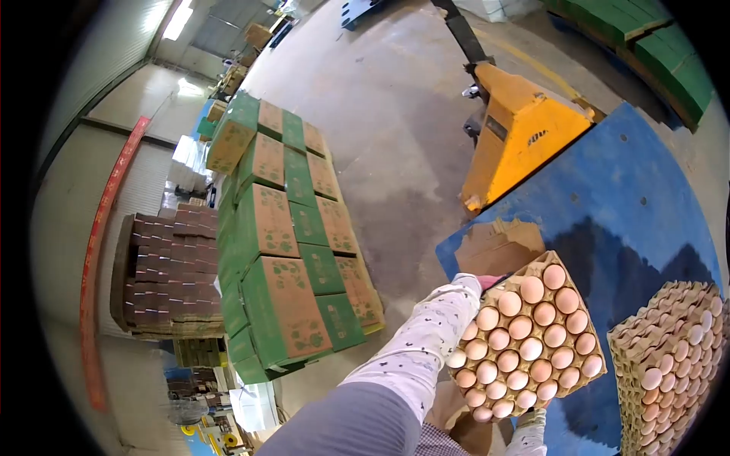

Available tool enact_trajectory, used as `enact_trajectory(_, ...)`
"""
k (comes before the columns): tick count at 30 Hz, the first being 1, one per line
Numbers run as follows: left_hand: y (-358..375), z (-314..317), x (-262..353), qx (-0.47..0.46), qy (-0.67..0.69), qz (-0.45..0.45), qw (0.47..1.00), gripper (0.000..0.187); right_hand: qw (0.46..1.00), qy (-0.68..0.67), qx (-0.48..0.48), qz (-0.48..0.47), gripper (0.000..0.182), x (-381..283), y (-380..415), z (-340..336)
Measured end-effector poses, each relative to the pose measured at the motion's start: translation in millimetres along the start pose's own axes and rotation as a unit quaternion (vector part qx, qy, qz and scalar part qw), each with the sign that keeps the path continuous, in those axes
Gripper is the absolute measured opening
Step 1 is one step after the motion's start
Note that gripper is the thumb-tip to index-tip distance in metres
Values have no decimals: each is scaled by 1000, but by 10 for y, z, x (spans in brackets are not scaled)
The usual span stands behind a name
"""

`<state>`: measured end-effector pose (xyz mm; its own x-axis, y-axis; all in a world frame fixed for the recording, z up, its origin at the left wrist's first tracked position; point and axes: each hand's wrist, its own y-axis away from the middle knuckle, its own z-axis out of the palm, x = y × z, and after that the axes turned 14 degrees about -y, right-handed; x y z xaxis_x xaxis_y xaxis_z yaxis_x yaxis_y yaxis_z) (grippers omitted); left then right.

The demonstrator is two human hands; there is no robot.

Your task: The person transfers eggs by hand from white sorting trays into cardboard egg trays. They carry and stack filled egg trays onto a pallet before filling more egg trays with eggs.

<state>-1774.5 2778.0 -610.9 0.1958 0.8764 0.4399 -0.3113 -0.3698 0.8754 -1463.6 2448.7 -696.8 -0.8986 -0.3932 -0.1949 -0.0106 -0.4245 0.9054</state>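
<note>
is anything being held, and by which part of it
An egg tray, by its edges: left hand at the left side, right hand at the near side.

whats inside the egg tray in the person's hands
Light-brown eggs sit in the tray. Their undersides and the bottoms of the cups they fill are covered, so can't be seen.

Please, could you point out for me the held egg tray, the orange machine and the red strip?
Egg tray (pixel 538 266), head view: bare cardboard near its top corner.
Orange machine (pixel 517 148), head view: body.
Red strip (pixel 90 304), head view: lower half.
</note>
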Motion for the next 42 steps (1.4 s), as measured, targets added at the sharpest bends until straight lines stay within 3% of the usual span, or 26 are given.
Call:
enact_trajectory(6, 485, 248, -30, -67, 78, 70, 992, 57, 1000, 22, 19, -8, 67, 60, 161, -78)
enact_trajectory(9, 1193, 537, 27, -66, 144, 121, 980, 43, 999, 40, 30, -18, 64, 3, 399, -40)
enact_trajectory(11, 843, 366, -696, -51, 95, 60, 992, 49, 997, 60, 35, -29, 62, -67, 598, 29)
enact_trajectory(12, 1115, 505, -811, -64, 119, 41, 990, 51, 996, 72, 37, -36, 61, -120, 734, 78)
enact_trajectory(13, 2042, 967, -270, -149, 193, 29, 969, 54, 995, 85, 37, -44, 61, -165, 872, 148)
enact_trajectory(14, 2213, 1044, -336, 1, -6, 4, 1000, 56, 993, 98, 35, -51, 60, -223, 1023, 219)
enact_trajectory(16, 2498, 1235, -687, -45, 26, 61, 997, 58, 989, 124, 36, -78, 58, -359, 1373, 358)
enact_trajectory(19, 3818, 1860, 16, -54, 59, -21, 997, 55, 978, 161, 31, -129, 56, -575, 2042, 495)
enact_trajectory(23, 4432, 2445, 113, -220, 36, -10, 975, 50, 951, 185, 32, -244, 52, -854, 3216, 355)
enact_trajectory(30, 5077, 3710, -524, -369, -228, -50, 900, 53, 868, 40, 190, -457, 47, 369, 6074, -923)
enact_trajectory(35, 5550, 4804, -1369, -413, -382, -76, 824, 55, 790, -105, 255, -548, 43, 1268, 7006, -1842)
enact_trajectory(42, 6018, 6230, -2616, -450, -511, -112, 724, 58, 684, -199, 351, -608, 38, 2037, 8122, -3114)
